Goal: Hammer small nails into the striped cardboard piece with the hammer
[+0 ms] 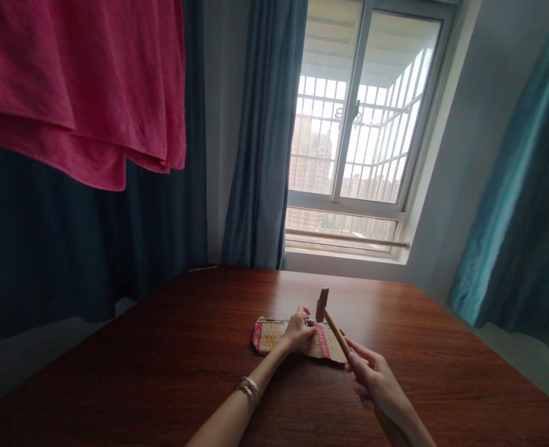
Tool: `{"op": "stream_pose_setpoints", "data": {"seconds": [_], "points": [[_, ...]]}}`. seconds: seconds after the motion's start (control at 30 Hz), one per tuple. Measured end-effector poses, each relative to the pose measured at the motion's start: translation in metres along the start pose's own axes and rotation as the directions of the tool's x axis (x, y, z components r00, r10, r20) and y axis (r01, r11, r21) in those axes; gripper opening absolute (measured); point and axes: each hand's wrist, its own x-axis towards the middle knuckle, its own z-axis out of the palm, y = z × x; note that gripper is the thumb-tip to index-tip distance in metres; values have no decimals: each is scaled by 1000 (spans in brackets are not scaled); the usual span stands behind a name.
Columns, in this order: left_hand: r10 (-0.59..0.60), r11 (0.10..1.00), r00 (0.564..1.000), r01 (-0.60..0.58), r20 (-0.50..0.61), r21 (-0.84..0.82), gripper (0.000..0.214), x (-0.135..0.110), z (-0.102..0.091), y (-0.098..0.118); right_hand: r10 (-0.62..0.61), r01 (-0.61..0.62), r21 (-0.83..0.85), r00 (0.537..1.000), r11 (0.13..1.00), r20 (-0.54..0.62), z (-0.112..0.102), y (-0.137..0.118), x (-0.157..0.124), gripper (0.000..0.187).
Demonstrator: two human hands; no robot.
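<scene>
A small hammer [323, 305] with a wooden handle and a dark metal head is held upright in my right hand [372, 375], whose fingers wrap round the handle's lower end. My left hand [297, 330] rests with pinched fingers on a flat cream piece [274, 334] with dots and pink stripes. It pinches something small that I cannot make out, just below the hammer head. That piece lies on the wooden table [186, 360]. A bracelet [250, 388] is on my left wrist.
A pink cloth [83, 87] hangs at the upper left. Blue curtains [265, 136] flank a barred window [358, 130] behind the table's far edge. Another curtain [521, 205] hangs at the right. The table's left edge drops to a pale floor.
</scene>
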Motion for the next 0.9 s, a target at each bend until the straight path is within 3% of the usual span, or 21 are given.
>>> {"op": "stream_pose_setpoints", "data": {"seconds": [0.37,0.7,0.9], "points": [[-6,998,1000,7,-24,55,35,3,0,-5,1,0,22,1000,1000,-21,1,2,0,53],[-6,999,1000,7,21,-33,34,-1,-1,3,-19,23,111,999,994,-41,3,19,1,56],[24,998,1000,-23,16,-55,46,0,0,4,-34,44,164,997,985,-67,3,10,0,59]]}}
